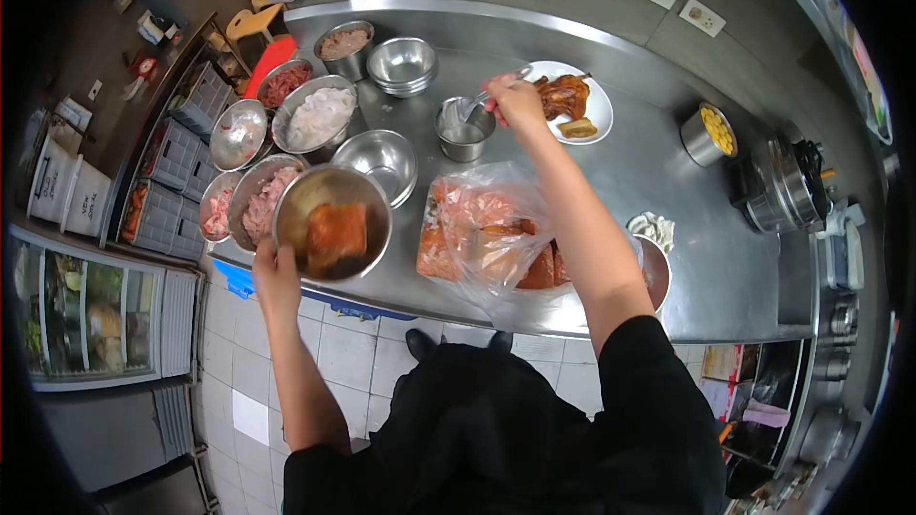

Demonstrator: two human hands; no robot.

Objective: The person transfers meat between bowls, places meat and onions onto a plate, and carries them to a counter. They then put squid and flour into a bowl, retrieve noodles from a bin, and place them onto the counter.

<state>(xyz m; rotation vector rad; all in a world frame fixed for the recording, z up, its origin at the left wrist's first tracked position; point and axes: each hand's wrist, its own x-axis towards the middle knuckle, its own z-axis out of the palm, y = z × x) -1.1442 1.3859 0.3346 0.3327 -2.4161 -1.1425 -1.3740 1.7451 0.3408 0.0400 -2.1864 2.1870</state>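
Note:
At the front left of the counter, my left hand (275, 272) is closed on the rim of a metal bowl (380, 243). A reddish-orange slab of meat (336, 234) lies in that bowl. My right hand (517, 103) grips a metal spoon (474, 105), its lower end in a small metal cup (465, 148) with something whitish in it. Below my right forearm, a clear plastic bag (487, 200) partly covers more orange-coloured pieces of meat (437, 246). A white plate (599, 113) with browned roast meat (565, 95) is just beyond my right hand.
Several metal bowls of raw meat, including one with pale meat (322, 117), crowd the left side. Stacked bowls (403, 65) stand behind. A pot of yellow pieces (714, 133), a pot (778, 186) and a white cloth (653, 229) are at right.

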